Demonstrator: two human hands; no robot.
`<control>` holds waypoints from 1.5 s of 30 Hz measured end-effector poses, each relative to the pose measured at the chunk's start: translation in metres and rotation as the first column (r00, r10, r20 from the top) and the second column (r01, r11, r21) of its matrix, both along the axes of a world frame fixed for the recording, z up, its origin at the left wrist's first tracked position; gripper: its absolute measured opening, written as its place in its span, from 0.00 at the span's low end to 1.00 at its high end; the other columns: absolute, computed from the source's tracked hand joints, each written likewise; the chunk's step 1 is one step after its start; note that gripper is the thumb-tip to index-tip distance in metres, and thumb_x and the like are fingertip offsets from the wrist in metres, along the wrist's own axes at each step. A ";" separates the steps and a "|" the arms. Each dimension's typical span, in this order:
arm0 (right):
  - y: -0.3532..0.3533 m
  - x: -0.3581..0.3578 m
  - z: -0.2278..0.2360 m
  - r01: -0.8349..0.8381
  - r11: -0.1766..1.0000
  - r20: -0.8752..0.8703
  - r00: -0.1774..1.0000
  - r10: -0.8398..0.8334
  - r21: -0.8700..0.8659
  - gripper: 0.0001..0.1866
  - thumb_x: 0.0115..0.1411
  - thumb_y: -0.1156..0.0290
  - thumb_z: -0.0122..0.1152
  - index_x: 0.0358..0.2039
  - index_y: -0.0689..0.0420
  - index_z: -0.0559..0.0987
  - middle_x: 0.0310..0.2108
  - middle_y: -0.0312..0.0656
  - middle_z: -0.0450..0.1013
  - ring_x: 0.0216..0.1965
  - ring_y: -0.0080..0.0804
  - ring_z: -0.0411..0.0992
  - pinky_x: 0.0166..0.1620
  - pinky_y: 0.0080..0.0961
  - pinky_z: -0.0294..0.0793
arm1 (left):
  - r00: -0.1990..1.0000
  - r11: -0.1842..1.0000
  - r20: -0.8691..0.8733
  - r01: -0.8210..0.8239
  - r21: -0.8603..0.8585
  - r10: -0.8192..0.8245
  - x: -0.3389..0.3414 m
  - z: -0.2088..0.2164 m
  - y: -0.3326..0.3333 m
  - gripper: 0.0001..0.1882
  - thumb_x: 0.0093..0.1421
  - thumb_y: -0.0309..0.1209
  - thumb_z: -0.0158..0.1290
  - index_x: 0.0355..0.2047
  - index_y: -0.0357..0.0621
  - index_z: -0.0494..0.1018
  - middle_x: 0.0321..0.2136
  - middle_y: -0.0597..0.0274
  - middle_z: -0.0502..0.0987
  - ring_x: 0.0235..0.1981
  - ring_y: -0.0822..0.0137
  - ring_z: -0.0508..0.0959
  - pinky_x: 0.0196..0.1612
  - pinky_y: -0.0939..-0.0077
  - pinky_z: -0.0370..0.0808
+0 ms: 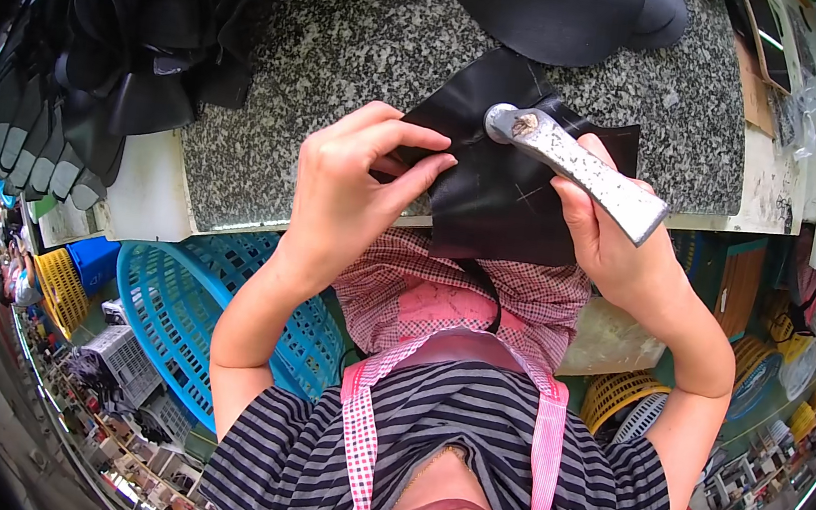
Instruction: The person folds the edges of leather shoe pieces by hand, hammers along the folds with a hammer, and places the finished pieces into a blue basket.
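A black leather-like piece (pixel 509 211) with a pale cross mark lies at the near edge of the speckled stone worktop, its lower part reaching past that edge. My left hand (pixel 352 173) pinches its left side between thumb and fingers. In my right hand (pixel 623 224) is a hammer with a worn, whitish metal head (pixel 589 170). Its round face is over the upper middle of the black piece. The handle is mostly hidden under the head and my fingers. My right thumb is close to the piece's right side.
Black cut pieces (pixel 152 24) are heaped at the left of the stone worktop (pixel 322 34). Larger black sheets (pixel 567 11) lie at the far side. A phone-like device (pixel 767 39) rests far right. A blue plastic basket (pixel 164 318) stands below left, a yellow one (pixel 618 395) below right.
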State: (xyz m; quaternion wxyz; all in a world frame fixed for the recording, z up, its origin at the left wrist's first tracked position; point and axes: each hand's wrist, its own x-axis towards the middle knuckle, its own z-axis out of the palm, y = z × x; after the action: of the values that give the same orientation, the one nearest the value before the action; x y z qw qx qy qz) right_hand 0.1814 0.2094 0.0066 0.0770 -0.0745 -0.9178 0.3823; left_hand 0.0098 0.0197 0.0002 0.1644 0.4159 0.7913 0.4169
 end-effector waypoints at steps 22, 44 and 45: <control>-0.001 -0.006 0.006 -0.024 0.999 -0.019 1.000 0.025 0.040 0.11 0.64 0.76 0.58 0.45 0.65 0.70 0.29 0.55 0.72 0.28 0.60 0.74 0.29 0.45 0.74 | 0.981 0.985 -0.110 0.164 0.052 -0.157 -0.017 -0.013 -0.007 0.13 0.52 0.18 0.65 0.38 0.41 0.83 0.33 0.57 0.77 0.29 0.65 0.81 0.31 0.76 0.79; -0.003 -0.011 0.042 -0.106 0.986 -0.151 0.980 0.126 0.131 0.03 0.67 0.78 0.56 0.36 0.65 0.74 0.34 0.54 0.70 0.24 0.48 0.71 0.28 0.35 0.70 | 0.996 0.995 0.084 0.027 -0.094 -0.019 0.002 0.007 -0.012 0.12 0.51 0.23 0.68 0.37 0.39 0.83 0.30 0.62 0.78 0.28 0.72 0.80 0.32 0.80 0.78; -0.006 -0.006 0.033 -0.134 0.990 0.024 0.991 0.133 0.038 0.03 0.67 0.78 0.56 0.36 0.65 0.75 0.34 0.56 0.71 0.24 0.49 0.71 0.28 0.36 0.71 | 0.997 0.996 0.081 0.026 -0.090 -0.018 0.001 0.008 -0.011 0.12 0.51 0.23 0.68 0.37 0.39 0.83 0.30 0.62 0.78 0.28 0.72 0.80 0.32 0.80 0.78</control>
State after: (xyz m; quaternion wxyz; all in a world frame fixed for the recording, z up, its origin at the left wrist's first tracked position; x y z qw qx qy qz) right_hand 0.1753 0.2035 0.0398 0.0429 -0.0157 -0.9290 0.3673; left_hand 0.0104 0.0087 0.0083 0.2191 0.3998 0.7975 0.3951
